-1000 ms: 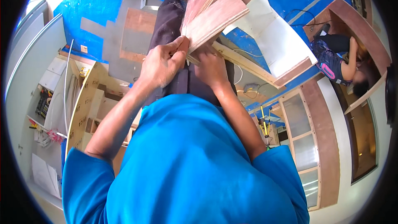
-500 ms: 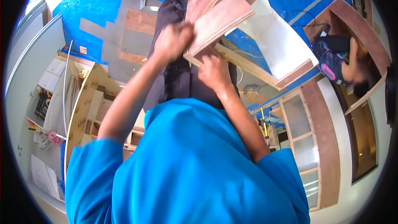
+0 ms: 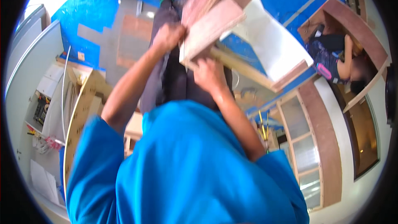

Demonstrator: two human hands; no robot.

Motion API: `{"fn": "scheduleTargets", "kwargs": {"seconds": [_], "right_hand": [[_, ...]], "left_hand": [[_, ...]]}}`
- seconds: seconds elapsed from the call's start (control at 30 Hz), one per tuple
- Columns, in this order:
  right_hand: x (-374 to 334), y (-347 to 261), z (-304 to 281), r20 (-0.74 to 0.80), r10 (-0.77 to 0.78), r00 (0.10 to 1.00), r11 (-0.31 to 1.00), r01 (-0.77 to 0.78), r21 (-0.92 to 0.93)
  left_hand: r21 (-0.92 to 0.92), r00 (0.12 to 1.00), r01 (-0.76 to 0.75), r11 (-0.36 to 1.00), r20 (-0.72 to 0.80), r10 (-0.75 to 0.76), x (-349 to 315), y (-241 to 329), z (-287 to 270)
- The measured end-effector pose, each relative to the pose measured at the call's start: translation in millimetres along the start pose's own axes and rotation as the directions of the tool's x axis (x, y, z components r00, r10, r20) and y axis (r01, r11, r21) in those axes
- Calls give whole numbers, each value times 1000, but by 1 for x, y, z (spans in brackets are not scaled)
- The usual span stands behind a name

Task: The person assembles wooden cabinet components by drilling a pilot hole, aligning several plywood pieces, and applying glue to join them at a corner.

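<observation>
A plywood assembly (image 3: 213, 27) of reddish-brown boards with pale layered edges is tilted up in front of my lap, its far end reaching the top of the view. My right hand (image 3: 210, 75) grips its near lower corner, with the fingertips partly hidden under the edge. At the assembly's left edge is my left hand (image 3: 169, 37), its fingers curled closed against the wood. What those fingers hold, if anything, is hidden. Just right of the assembly, a pale wooden strip (image 3: 242, 67) runs toward a brown board end (image 3: 292, 75).
A blue sheet (image 3: 103, 6) covers the floor, with grey panels (image 3: 108, 43) and a white curved panel (image 3: 269, 37) on it. At the right, another person (image 3: 331, 58) is beside a curved plywood piece (image 3: 356, 25). A framed glazed panel (image 3: 304, 141) stands lower right; an open plywood cabinet (image 3: 81, 120), left.
My left hand has shifted slightly left and down along the assembly's edge and is less blurred. The whole view has drifted a little; my right hand keeps its grip.
</observation>
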State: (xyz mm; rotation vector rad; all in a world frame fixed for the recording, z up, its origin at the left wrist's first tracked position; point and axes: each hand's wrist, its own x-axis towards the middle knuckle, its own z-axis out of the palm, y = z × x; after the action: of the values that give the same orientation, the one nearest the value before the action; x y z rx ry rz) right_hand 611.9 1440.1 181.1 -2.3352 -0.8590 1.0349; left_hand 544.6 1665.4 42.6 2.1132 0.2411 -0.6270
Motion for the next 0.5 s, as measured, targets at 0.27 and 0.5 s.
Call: {"fn": "scheduleTargets", "kwargs": {"seconds": [0.27,0.5], "right_hand": [[10,4,-1,-119,-18,993,1000,20,19],[9,7,2,-170,-33,985,994,49,96]], "left_hand": [[-373,830,558,742,219,-514,-32,147,-92],[-308,804,594,743,220,-552,2,105,-65]]}}
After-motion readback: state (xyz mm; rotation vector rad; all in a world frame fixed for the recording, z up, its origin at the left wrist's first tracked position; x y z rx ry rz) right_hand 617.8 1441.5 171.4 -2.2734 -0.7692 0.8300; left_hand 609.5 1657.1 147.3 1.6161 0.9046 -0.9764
